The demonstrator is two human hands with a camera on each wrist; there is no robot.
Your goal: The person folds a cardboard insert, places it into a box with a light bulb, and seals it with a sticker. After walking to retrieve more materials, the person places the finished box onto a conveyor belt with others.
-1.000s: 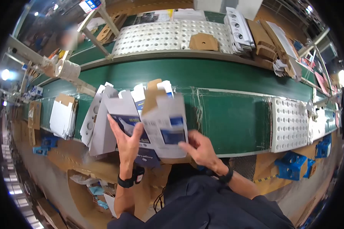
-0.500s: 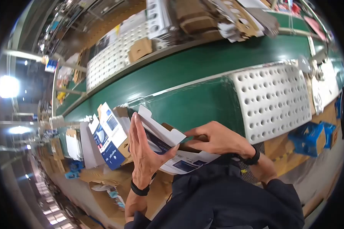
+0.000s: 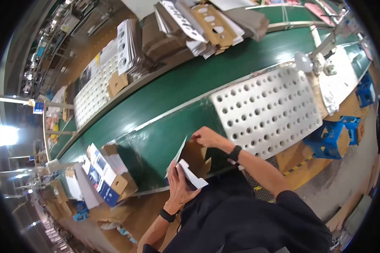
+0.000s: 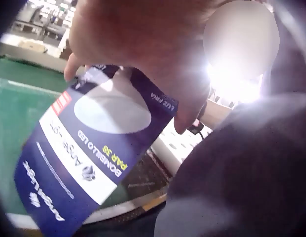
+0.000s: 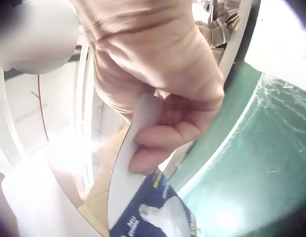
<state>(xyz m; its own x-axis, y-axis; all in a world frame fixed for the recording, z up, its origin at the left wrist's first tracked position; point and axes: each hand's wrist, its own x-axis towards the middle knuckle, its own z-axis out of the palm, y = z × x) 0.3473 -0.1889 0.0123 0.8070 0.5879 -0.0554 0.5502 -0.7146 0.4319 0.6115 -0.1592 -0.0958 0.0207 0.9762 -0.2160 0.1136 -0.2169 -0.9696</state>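
A printed light-bulb box (image 3: 193, 157), with brown card inside and white flaps, is held up before the person's body. It stands spread open in the head view. Across its sides my left hand (image 3: 179, 185) grips it, thumb and fingers on opposite faces. The left wrist view shows the box's blue and white panel (image 4: 89, 153) with a bulb picture. At the upper end my right hand (image 3: 209, 138) pinches the box's edge. In the right wrist view its curled fingers (image 5: 165, 136) hold a white flap (image 5: 124, 173) above a blue printed panel.
More printed boxes (image 3: 101, 175) stand folded at the left of the green bench (image 3: 152, 139). A white board with holes (image 3: 266, 111) lies to the right. Stacked cardboard inserts (image 3: 169, 38) sit across the belt. Blue stools (image 3: 331, 139) stand on the floor at right.
The head view has turned right. The box went from nearly flat to spread open, away from the other boxes. My right hand moved from its side to the edge of its upper end.
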